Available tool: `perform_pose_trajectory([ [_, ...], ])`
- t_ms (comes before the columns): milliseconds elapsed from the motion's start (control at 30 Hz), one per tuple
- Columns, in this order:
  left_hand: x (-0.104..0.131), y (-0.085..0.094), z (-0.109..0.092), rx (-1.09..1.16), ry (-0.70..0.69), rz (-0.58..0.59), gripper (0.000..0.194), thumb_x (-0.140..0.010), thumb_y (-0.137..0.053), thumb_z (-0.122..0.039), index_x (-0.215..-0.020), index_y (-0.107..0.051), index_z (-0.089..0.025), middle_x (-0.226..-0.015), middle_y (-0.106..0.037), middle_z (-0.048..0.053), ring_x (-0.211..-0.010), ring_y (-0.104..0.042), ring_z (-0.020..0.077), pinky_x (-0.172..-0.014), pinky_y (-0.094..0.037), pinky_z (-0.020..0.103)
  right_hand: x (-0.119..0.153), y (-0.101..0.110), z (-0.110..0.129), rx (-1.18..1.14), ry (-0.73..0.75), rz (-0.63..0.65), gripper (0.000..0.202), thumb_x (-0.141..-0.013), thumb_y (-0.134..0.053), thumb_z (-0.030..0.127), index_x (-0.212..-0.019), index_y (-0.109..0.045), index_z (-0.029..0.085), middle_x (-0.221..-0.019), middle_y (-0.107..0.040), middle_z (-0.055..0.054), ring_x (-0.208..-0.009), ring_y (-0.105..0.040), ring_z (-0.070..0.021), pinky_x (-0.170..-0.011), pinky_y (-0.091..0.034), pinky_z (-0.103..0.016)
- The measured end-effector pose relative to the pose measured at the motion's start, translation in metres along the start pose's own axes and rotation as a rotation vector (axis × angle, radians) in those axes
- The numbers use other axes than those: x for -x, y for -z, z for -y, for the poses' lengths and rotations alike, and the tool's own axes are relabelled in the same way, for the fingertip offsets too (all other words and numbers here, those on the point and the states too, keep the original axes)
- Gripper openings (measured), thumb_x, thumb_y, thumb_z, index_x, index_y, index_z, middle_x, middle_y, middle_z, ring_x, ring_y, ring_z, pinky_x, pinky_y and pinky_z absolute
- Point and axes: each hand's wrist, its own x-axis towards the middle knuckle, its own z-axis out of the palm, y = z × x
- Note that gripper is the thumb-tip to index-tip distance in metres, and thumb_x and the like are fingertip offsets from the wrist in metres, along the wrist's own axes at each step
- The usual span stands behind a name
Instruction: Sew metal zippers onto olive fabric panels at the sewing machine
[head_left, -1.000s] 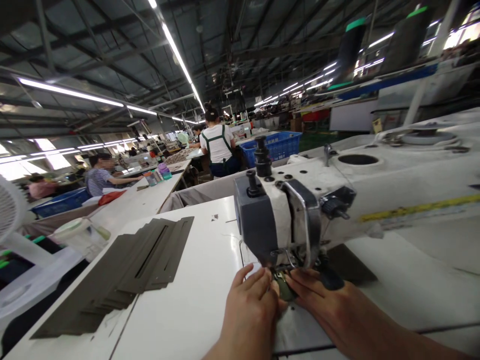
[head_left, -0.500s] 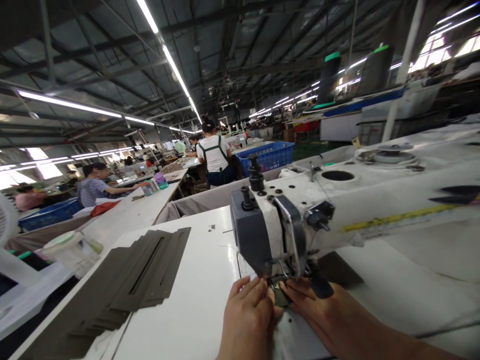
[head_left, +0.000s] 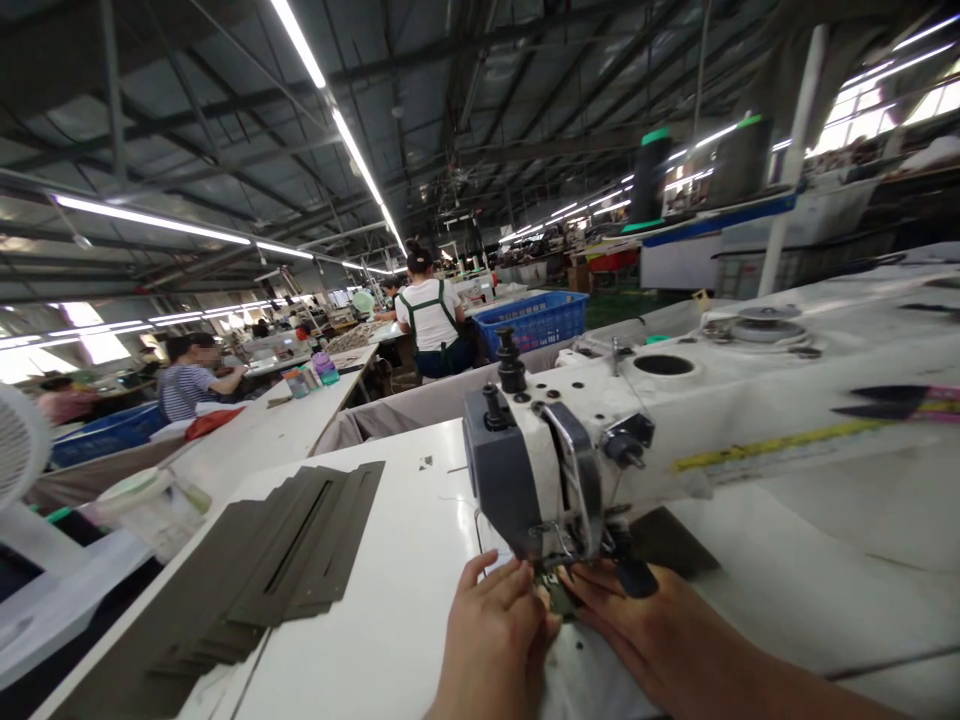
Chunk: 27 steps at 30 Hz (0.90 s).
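In the head view, a white and grey sewing machine (head_left: 536,480) stands over the table, its presser foot down near my fingers. Under the needle area lies a small dark olive piece of material (head_left: 559,596), mostly covered by the hands. My left hand (head_left: 495,625) is closed at the left side of this piece, fingers bent and index finger slightly raised. From the right, my right hand (head_left: 641,615) grips the piece, fingertips tucked beneath the machine head and partly hidden. A dark flat panel (head_left: 671,540) shows beyond the right hand, under the machine arm.
A fanned stack of dark olive panels with slots (head_left: 300,550) lies left on the white table (head_left: 397,560). Scissors (head_left: 885,402) and a yellow tape measure (head_left: 780,445) are on the machine arm. A white fan (head_left: 22,450), a blue crate (head_left: 532,320) and seated co-workers (head_left: 431,315) are around.
The view has shifted slightly. Both hands stay at the machine's needle area with little visible movement. The seated co-worker at left has raised an arm.
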Motion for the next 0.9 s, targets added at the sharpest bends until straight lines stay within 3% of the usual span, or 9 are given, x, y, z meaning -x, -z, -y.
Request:
perform_pose_trajectory([
  [267,-0.003,0.001,-0.002,0.003,0.000,-0.040,0.024,-0.091,-0.046,-0.025,-0.071,-0.059,-0.020,-0.081,-0.069,0.003,-0.082,-0.066,0.0184,-0.085,-0.046,0.038,0.001,-0.002,-0.001,0.004,-0.026,0.004,0.030,-0.081,-0.035,0.004,-0.087,-0.060,0.021,-0.081,-0.068,-0.003,-0.078,-0.065,-0.0149,-0.075,-0.052,-0.024],
  [700,-0.005,0.001,-0.003,-0.067,-0.006,-0.032,0.026,-0.091,-0.046,-0.024,-0.069,-0.058,-0.020,-0.075,-0.067,0.002,-0.077,-0.064,0.0167,-0.085,-0.046,0.037,0.005,-0.007,-0.006,0.087,0.003,-0.058,0.032,-0.092,-0.030,0.016,-0.089,-0.061,0.022,-0.084,-0.069,-0.003,-0.081,-0.065,-0.0159,-0.070,-0.052,-0.023],
  [900,-0.004,0.003,-0.006,-0.082,0.035,-0.010,0.017,-0.088,-0.052,-0.021,-0.072,-0.059,-0.020,-0.078,-0.068,0.001,-0.082,-0.064,0.0169,-0.089,-0.044,0.039,0.011,-0.012,-0.009,0.372,0.026,-0.243,0.037,-0.096,-0.030,0.031,-0.091,-0.063,0.014,-0.082,-0.068,-0.011,-0.077,-0.066,-0.0212,-0.072,-0.054,-0.032],
])
